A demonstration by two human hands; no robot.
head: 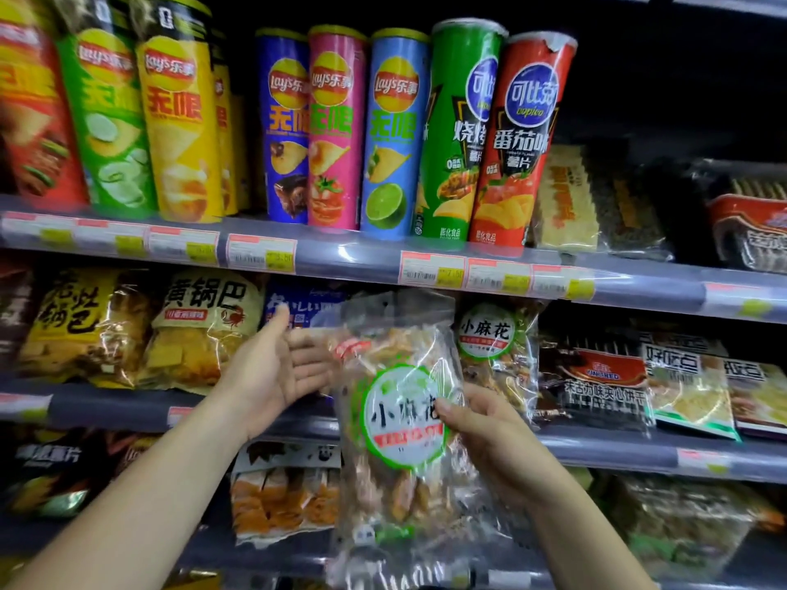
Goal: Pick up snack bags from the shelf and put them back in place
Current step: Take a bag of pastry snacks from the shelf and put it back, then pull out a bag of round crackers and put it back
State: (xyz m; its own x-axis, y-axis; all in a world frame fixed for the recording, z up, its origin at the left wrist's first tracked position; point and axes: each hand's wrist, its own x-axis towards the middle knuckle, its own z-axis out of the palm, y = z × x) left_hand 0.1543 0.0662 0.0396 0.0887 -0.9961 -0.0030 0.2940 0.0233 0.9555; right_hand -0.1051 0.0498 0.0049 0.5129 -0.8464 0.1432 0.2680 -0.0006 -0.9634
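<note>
We hold one clear snack bag [400, 419] in front of the middle shelf [604, 451]. Our right hand [481, 436] pinches its right edge between thumb and fingers. Our left hand [272, 368] lies open, fingers straight, at its left edge. One matching bag [494, 347] stands just to the right, and eight chip tubes [396, 134] front the upper shelf [340, 253].

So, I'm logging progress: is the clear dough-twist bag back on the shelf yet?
No, the right hand holds the dough-twist bag in front of the shelf, the left hand open beside it.

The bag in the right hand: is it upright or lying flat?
Upright, slightly tilted: the right hand holds the bag top edge up.
</note>
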